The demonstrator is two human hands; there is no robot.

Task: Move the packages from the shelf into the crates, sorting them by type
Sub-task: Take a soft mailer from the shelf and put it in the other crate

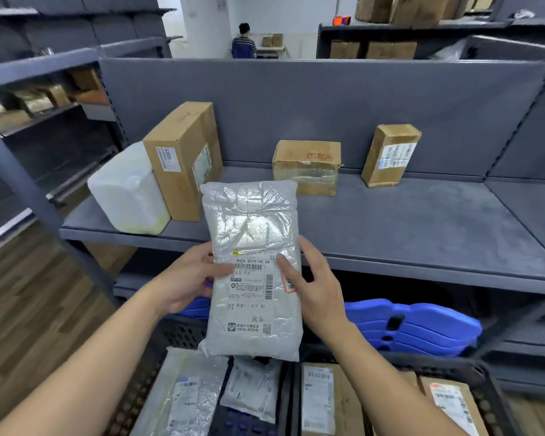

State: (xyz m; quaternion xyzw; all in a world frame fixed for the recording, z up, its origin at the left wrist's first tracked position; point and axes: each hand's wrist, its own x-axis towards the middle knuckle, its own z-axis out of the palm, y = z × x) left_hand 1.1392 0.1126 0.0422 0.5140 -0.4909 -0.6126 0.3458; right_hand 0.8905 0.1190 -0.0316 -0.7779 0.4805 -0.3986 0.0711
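Both my hands hold a silver-white plastic mailer bag (252,234) with a printed label, upright in front of the grey shelf (406,234). My left hand (186,278) grips its left edge and my right hand (315,284) its right edge, thumb on the label. On the shelf stand a white wrapped block (129,190), a tall cardboard box (183,158), a squat taped box (306,166) and a small upright box (389,155). Below, the left black crate (145,385) holds plastic bags (195,394) and the right crate (482,382) holds cardboard boxes (321,401).
Folded blue plastic crates (422,325) lie on the lower shelf behind the black crates. More shelving with boxes stands at left and far right. A person (243,42) sits in the background. Wooden floor (29,303) shows at left.
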